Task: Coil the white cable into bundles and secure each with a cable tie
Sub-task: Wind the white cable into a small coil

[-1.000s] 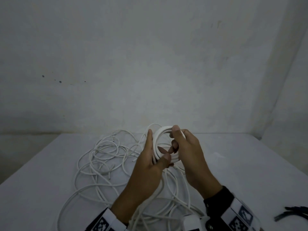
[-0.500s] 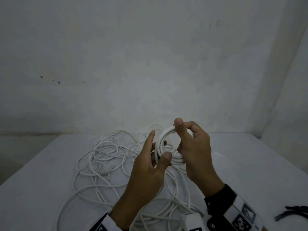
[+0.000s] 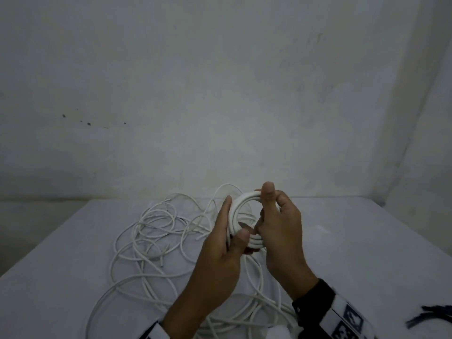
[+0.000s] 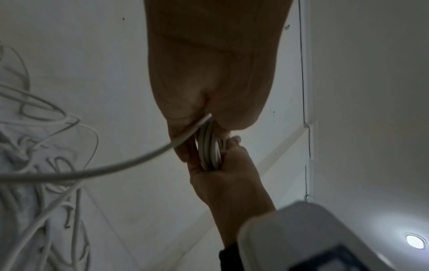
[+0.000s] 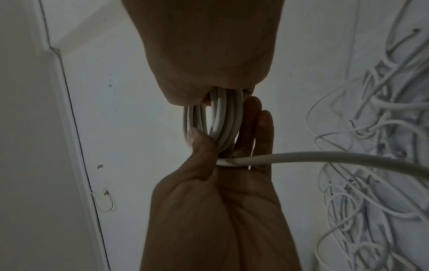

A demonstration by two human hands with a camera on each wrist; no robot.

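Both hands grip small cable coil [image 3: 241, 216] above bench [image 3: 367, 253]: left hand [image 3: 220, 255] pinching bottom, right hand [image 3: 281, 228] pinching top; loose cable [image 3: 156, 241] behind

The coil [image 3: 241, 217] and the loose cable [image 3: 151, 241] are white, the table [image 3: 354, 241] pale grey-white, the wall [image 3: 220, 94] off-white with a few dark specks, the right sleeve [image 3: 315, 299] black, its wristband [image 3: 347, 319] white with black square markings, and the ties [image 3: 430, 314] black.
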